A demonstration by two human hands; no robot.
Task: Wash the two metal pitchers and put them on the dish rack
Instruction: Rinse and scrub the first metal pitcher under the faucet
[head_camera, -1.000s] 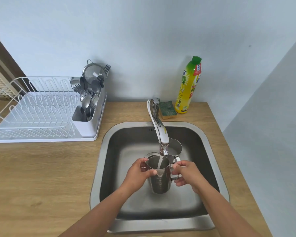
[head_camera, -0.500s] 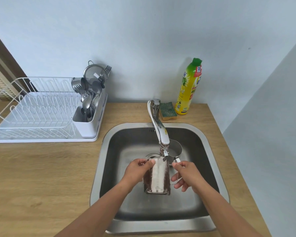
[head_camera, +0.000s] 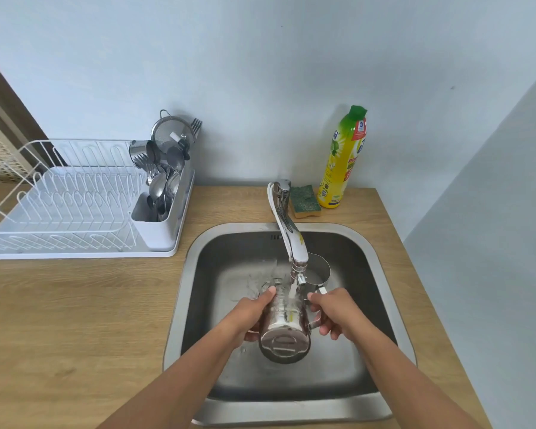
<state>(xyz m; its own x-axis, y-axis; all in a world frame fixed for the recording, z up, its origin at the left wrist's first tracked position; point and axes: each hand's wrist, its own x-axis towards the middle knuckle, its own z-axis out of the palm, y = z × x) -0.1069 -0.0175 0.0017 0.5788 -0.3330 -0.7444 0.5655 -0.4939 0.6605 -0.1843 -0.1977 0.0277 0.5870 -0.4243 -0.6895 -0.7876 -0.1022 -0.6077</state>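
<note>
I hold a metal pitcher (head_camera: pixel 283 329) over the sink (head_camera: pixel 381 274), tipped forward so its round base faces me and its mouth points away. Water from the tap (head_camera: pixel 291 239) runs onto its side. My left hand (head_camera: pixel 248 317) wraps the pitcher's left wall, thumb on top. My right hand (head_camera: pixel 334 314) grips the handle on the right. A second metal pitcher (head_camera: pixel 319 270) stands upright in the sink behind the tap's spout, partly hidden by it. The white dish rack (head_camera: pixel 72 209) sits on the counter at the left.
The rack's cutlery holder (head_camera: pixel 158 212) is full of spoons, forks and a strainer. A green sponge (head_camera: pixel 304 201) and a yellow dish-soap bottle (head_camera: pixel 342 159) stand behind the sink by the wall. A wooden counter (head_camera: pixel 75 320) surrounds the sink; a wall closes the right side.
The pitcher was upright, filling under the tap. I have tipped it forward and away, pouring the water out, until its base faces me. Both hands stayed on it.
</note>
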